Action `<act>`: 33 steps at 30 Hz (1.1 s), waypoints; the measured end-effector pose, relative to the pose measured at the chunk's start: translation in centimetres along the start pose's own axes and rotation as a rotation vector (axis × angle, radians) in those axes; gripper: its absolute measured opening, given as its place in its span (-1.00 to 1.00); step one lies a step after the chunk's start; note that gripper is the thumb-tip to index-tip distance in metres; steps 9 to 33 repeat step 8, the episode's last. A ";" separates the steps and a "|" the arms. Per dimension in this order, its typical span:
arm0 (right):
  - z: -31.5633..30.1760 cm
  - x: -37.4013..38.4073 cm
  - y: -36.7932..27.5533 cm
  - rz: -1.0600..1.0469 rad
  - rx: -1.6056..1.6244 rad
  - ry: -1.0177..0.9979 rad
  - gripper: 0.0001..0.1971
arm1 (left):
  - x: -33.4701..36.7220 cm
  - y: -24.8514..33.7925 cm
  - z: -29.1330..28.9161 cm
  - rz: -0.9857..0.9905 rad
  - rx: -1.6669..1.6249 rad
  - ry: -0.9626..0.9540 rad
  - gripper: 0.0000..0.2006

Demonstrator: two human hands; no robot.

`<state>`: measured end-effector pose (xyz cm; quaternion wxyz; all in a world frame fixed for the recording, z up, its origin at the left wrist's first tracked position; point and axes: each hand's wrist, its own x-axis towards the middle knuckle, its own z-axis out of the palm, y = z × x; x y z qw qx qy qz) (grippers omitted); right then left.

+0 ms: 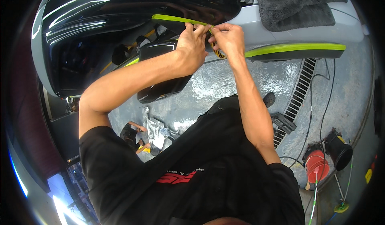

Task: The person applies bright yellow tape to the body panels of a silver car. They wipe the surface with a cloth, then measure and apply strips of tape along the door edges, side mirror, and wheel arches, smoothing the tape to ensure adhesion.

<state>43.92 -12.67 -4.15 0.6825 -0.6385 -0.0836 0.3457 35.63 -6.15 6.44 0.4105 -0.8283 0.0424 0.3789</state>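
A strip of lime-green tape (172, 18) runs along the edge of dark trim on the car. My left hand (193, 46) is closed at the strip's right part, its fingers bent and pressed onto the tape; its thumb is hidden. Right beside it, my right hand (230, 40) pinches the tape between thumb and forefinger. A tape roll with a yellow-and-black striped core (218, 52) hangs below the right hand's fingers, partly hidden by them. More lime-green tape (296, 48) lies along another dark trim piece to the right.
A grey plush towel (294, 6) drapes over the pale car panel (341, 24). The black side mirror (156, 94) juts out under my left forearm. On the floor are a drain grate (300, 88), hoses, a red bucket (316, 163) and a black bucket (339, 151). Another person (129, 136) works at lower left.
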 end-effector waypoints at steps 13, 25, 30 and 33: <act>3.2 -0.9 2.1 0.032 0.273 0.248 -0.84 | 1.0 1.3 -0.4 0.022 0.085 -0.121 -0.32; 3.2 -0.9 2.1 0.032 0.273 0.248 -0.84 | 1.0 1.3 -0.4 0.022 0.085 -0.121 -0.32; 3.2 -0.9 2.1 0.032 0.273 0.248 -0.84 | 1.0 1.3 -0.4 0.022 0.085 -0.121 -0.32; 3.2 -0.9 2.1 0.032 0.273 0.248 -0.84 | 1.0 1.3 -0.4 0.022 0.085 -0.121 -0.32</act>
